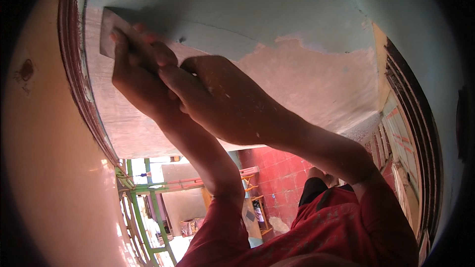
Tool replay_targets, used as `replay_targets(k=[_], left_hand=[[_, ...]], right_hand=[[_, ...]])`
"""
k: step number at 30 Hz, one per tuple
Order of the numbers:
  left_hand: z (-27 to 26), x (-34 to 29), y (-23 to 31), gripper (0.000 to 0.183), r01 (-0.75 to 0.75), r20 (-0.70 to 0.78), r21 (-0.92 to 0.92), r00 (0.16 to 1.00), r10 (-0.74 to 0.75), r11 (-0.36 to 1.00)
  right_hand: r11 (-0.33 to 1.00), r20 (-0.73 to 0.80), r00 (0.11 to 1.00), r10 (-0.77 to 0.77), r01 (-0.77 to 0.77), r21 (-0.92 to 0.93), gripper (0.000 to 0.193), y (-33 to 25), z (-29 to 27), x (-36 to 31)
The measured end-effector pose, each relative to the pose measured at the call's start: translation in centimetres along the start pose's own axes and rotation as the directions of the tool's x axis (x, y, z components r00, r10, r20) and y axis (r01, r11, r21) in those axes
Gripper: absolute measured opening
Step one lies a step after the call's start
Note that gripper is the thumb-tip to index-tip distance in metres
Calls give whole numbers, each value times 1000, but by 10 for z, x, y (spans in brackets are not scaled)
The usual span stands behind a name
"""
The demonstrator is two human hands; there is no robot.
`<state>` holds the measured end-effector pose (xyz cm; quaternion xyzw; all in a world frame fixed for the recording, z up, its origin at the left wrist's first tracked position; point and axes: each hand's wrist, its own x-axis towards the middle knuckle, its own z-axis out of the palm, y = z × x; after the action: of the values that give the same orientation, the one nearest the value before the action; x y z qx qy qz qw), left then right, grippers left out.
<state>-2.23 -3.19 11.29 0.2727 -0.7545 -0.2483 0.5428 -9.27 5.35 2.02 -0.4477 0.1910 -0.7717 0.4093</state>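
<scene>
A scraper with a flat, wide metal blade (pixel 107 40) lies against the wall at the upper left, close to a dark red trim. My left hand (pixel 138 86) is closed on it, with the thumb and fingertips up by the blade. Just to the right, my right hand (pixel 215 96) is also closed on the scraper, its fingers bent around the handle end, which the hands mostly hide. Pale blue-green paint (pixel 222 12) covers the upper wall. Below a ragged edge shows a bare, pinkish surface (pixel 316 81). Whitish specks dot my right hand.
The dark red trim (pixel 74 69) runs down the left side, beside an orange-tinted wall (pixel 44 133). On the right stands a dark wooden frame (pixel 420 123). Red floor tiles (pixel 284 178) lie below, with green bars (pixel 141 212) and a wooden rack (pixel 257 212) at lower left.
</scene>
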Motion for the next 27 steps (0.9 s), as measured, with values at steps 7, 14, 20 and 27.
replay_targets(k=[7,14,20,27], left_hand=[[9,2,8,44,34,-22,-114,999,-37,993],[31,-115,-55,54,404,-49,-232,904,-426,885],[20,-258,-103,49,629,401,-75,729,-554,774],[24,-356,-106,57,921,621,-19,316,-717,390]], right_hand=[[964,131,987,-89,118,-238,42,6,-6,13],[868,22,980,-198,186,-461,17,73,-47,-76],[796,-114,828,549,-559,-231,15,76,-118,-216],[571,-360,618,699,-785,-240,23,80,-153,-302]])
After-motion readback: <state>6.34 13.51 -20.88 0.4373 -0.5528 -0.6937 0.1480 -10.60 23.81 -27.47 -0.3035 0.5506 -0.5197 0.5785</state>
